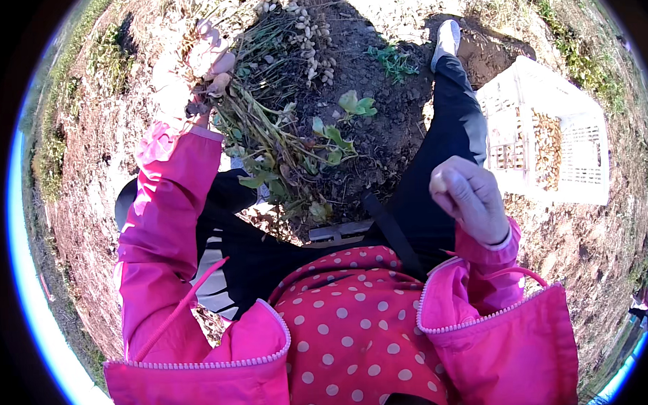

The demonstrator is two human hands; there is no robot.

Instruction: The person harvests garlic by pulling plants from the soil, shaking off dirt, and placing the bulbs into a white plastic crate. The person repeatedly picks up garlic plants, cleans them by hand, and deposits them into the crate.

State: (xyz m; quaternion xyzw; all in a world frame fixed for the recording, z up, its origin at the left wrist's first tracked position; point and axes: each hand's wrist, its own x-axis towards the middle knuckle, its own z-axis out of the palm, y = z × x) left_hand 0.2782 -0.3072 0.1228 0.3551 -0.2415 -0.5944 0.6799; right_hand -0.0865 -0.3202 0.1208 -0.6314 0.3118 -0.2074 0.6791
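Observation:
At the upper left, my left hand (212,59) grips the root end of an uprooted peanut plant (265,127). Its stems and green leaves trail down between my legs. Strong sunlight washes out part of this hand. My right hand (471,197) is raised over my right thigh with the fingers curled in. A pale spot shows at its fingertips, and I cannot tell whether it is a peanut or a fingertip. More pulled plants lie on the soil ahead, with a string of peanuts (310,37) along their roots.
To the right of my leg stands a white plastic crate (581,140), partly filled with loose peanuts (548,149). Small green weeds (394,62) grow near my right shoe (447,40). A low seat edge (341,231) shows beneath me, and dry bare soil (89,210) stretches along the left.

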